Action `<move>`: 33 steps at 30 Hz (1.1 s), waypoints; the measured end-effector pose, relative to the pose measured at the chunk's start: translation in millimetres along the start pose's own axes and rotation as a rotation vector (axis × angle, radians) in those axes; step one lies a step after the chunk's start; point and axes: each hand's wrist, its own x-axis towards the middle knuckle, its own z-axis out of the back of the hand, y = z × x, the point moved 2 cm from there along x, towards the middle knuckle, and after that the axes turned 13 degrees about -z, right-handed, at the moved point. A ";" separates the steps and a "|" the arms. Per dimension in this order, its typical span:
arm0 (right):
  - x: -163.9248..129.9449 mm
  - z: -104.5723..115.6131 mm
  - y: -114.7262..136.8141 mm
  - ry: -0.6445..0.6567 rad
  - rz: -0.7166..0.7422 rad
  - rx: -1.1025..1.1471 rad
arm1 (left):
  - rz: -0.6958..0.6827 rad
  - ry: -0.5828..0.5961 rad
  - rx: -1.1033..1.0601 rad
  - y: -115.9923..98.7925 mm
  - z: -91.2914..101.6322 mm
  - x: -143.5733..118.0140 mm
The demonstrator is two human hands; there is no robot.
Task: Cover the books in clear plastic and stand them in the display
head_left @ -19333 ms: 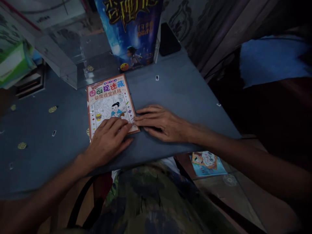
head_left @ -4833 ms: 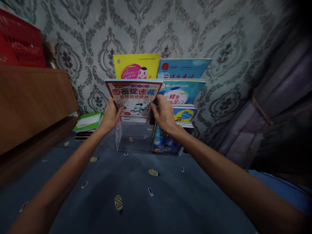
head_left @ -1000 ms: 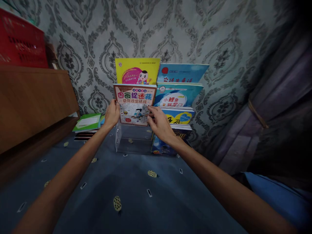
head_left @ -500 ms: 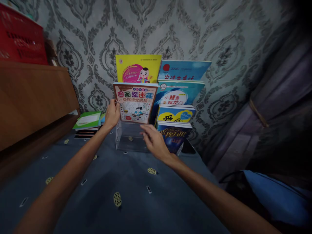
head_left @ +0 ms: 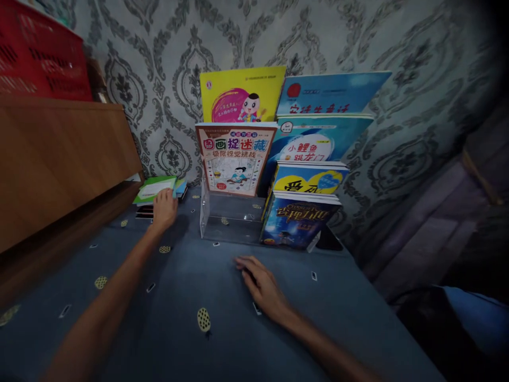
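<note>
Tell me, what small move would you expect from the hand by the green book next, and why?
Probably closing the left hand on the green book atop the flat stack. Its fingertips reach that book's near edge, the hand is empty, and the right hand rests flat on the blue table, away from the clear rack.

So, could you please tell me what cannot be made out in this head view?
- Left hand: whether it grips the green book or only touches it; its palm is hidden.
- Stack under that book: covered by it.
- Lower covers of the books in the clear rack: overlapped by the books in front.
- Right edge: too dark.
</note>
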 end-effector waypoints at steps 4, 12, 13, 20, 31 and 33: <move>-0.4 0.4 -4.2 0.001 -0.014 0.031 | 0.101 0.160 0.094 39.1 -13.5 -5.1; -0.9 -1.0 -7.9 -0.006 -0.025 0.028 | 0.097 0.320 0.114 55.0 -34.8 -3.3; -1.2 -1.0 -8.1 -0.001 -0.027 0.025 | 0.089 0.320 0.124 55.5 -35.7 -3.3; -2.0 -0.7 -7.3 -0.015 -0.022 0.016 | -0.041 0.346 0.225 63.9 -30.4 -3.3; -1.4 -0.7 -5.6 -0.009 -0.030 0.006 | -0.192 0.340 0.258 55.0 -12.8 -17.3; -1.2 -1.6 -7.0 -0.012 -0.029 0.006 | -0.216 0.337 0.262 52.1 -10.1 -22.4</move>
